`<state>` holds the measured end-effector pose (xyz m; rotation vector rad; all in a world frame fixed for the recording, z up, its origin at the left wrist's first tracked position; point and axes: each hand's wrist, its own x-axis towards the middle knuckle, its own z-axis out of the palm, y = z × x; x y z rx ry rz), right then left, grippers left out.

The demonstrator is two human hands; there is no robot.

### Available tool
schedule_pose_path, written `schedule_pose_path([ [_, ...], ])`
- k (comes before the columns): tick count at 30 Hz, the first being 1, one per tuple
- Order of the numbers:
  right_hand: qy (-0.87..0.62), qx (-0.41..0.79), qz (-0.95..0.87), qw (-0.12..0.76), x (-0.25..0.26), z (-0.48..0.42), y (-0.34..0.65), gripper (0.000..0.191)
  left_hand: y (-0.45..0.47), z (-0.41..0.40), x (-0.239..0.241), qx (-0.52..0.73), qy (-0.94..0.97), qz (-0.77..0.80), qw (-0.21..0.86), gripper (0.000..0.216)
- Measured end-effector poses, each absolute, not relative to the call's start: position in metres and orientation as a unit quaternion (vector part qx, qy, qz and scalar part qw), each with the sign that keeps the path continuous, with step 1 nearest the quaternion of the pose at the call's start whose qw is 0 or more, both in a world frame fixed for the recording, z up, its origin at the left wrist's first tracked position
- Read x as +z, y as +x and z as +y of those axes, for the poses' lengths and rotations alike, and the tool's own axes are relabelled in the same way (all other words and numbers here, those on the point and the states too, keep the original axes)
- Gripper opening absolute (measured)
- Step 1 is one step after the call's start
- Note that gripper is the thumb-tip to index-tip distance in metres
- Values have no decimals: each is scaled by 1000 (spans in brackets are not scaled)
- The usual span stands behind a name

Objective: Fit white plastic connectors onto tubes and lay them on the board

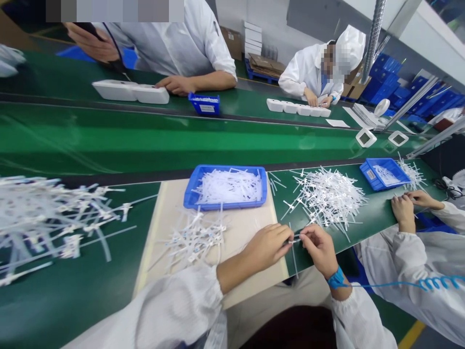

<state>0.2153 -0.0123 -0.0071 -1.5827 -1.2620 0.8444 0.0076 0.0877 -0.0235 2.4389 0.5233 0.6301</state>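
My left hand [267, 245] and my right hand [320, 248] meet over the right edge of a beige board [154, 232]. Between their pinched fingertips is a small white fitting with thin tubes [295, 241]; one tube hangs down below it. Both hands appear to grip this piece, though fingers cover part of it. A blue wristband [336, 277] with a coiled cord circles my right wrist. Left of my left hand lies a small heap of tube assemblies [198, 237]. Behind it stands a blue tray [225, 206] filled with short white tubes.
A heap of white tubed fittings [329, 196] lies beyond my right hand; a larger pile [39, 213] is at far left. A green conveyor belt [145, 140] runs across. Co-workers sit opposite, and a neighbour's hands [405, 211] work near another blue tray [378, 184].
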Motion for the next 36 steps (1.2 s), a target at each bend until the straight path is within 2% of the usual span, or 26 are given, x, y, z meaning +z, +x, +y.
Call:
schedule_pose_path([
  [6, -611, 363, -502, 494, -12, -20, 216, 21, 8, 88, -21, 227, 909, 201, 286, 5],
  [13, -634, 281, -580, 428, -8, -21, 212, 13, 9, 88, -19, 222, 909, 210, 284, 2],
  [19, -642, 289, -597, 385, 0, -17, 208, 7, 8, 88, -17, 222, 909, 210, 283, 6],
  [22, -648, 292, -595, 375, 0, -16, 209, 8, 9, 88, -17, 218, 908, 213, 287, 7],
  [29, -648, 343, -539, 415, -7, -20, 214, 16, 8, 88, -18, 215, 906, 221, 289, 12],
  [36, -647, 355, -552, 388, -4, -17, 217, 18, 9, 86, -15, 212, 908, 231, 278, 12],
])
